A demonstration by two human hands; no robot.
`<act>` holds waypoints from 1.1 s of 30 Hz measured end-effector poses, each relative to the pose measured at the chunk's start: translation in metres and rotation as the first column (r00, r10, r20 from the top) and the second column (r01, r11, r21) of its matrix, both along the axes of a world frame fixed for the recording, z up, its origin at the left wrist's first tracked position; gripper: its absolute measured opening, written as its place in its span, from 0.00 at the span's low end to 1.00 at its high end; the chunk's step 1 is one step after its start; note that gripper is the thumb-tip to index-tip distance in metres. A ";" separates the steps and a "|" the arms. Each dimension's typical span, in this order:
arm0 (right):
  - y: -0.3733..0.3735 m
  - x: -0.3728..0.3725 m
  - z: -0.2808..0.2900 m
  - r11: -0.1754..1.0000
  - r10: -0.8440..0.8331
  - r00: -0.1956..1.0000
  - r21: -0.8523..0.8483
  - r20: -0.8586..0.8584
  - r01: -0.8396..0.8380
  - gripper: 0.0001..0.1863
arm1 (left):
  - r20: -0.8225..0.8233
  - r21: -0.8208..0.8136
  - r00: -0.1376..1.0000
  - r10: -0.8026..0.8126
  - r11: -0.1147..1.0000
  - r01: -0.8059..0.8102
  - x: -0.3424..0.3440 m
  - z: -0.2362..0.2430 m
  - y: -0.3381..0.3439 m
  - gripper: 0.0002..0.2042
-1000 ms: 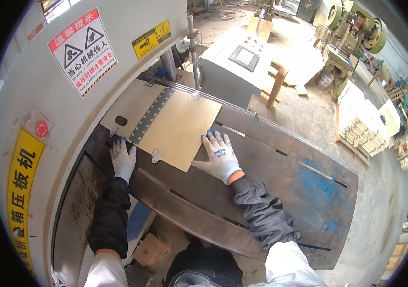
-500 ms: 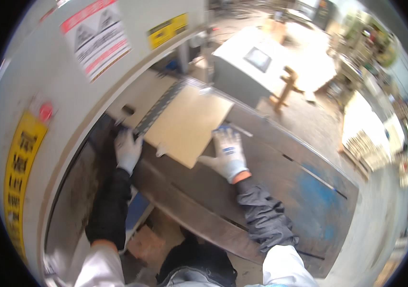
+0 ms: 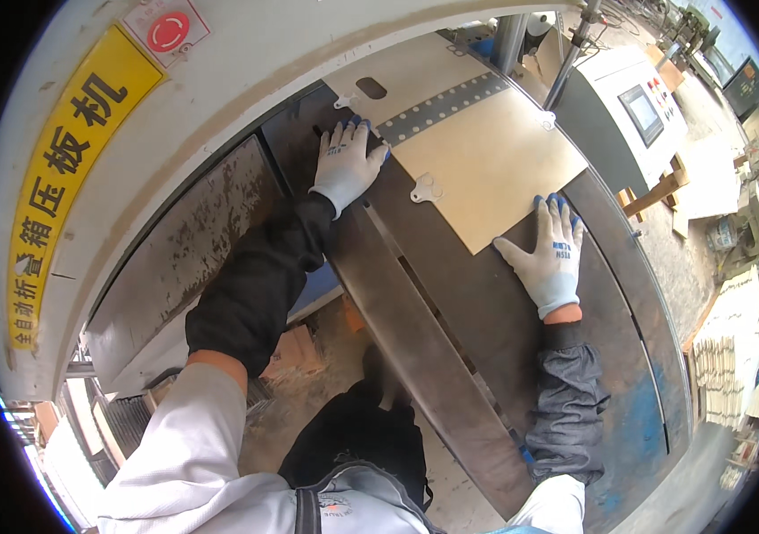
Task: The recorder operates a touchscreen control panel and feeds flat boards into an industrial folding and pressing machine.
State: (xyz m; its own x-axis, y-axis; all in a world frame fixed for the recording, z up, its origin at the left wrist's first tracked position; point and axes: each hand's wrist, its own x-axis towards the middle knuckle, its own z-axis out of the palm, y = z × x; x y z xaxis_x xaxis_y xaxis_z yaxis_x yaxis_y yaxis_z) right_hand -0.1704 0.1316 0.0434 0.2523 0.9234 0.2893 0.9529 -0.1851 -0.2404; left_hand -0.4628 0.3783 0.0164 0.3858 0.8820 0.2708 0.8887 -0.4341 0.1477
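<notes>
And there's your tan board (image 3: 495,160), flat on the brown steel table (image 3: 468,294), its upper left end reaching in beside the machine's pale housing (image 3: 219,116)! Your left hand (image 3: 347,166), in a white glove with blue fingertips, lies at the board's left edge: palm down, fingers nearly together, the thumb a little apart and right by the edge, nothing gripped. Over on the other side, your right hand (image 3: 550,254) is spread wide, thumb well out from the fingers, framing the near right corner; it grips nothing either. Whether either hand presses on the board, you can't tell from up here.

Look across that board: a dark strip (image 3: 442,109) with pale dots runs over it, and an oval slot (image 3: 371,87) sits farther left. One metal tab (image 3: 426,188) juts from the near edge, between your hands; another metal tab (image 3: 547,120) stands on the far edge. Up at your left, a red emergency stop button (image 3: 168,32) above a long yellow label (image 3: 72,178); beyond the table, a control console (image 3: 606,93) with its screen (image 3: 641,114).
</notes>
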 end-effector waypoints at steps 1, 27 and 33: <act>0.000 0.000 0.000 1.000 -0.003 1.000 -0.004 0.005 0.003 0.53 | -0.001 0.000 1.000 -0.004 1.000 0.004 0.001 -0.002 0.002 0.34; 0.010 0.001 0.003 0.999 -0.044 0.998 -0.012 -0.048 0.043 0.56 | -0.056 0.001 0.997 -0.053 0.999 0.053 0.000 -0.008 0.017 0.36; 0.008 -0.003 0.002 0.999 -0.034 0.999 0.006 0.006 0.034 0.56 | -0.033 -0.006 0.998 -0.050 0.999 0.050 0.009 -0.005 0.019 0.35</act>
State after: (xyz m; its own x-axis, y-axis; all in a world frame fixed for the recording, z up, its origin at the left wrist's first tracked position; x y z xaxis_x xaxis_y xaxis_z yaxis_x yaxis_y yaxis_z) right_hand -0.1732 0.1399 0.0449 0.2816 0.9127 0.2960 0.9476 -0.2161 -0.2353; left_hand -0.4534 0.3971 0.0114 0.4382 0.8626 0.2529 0.8704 -0.4774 0.1204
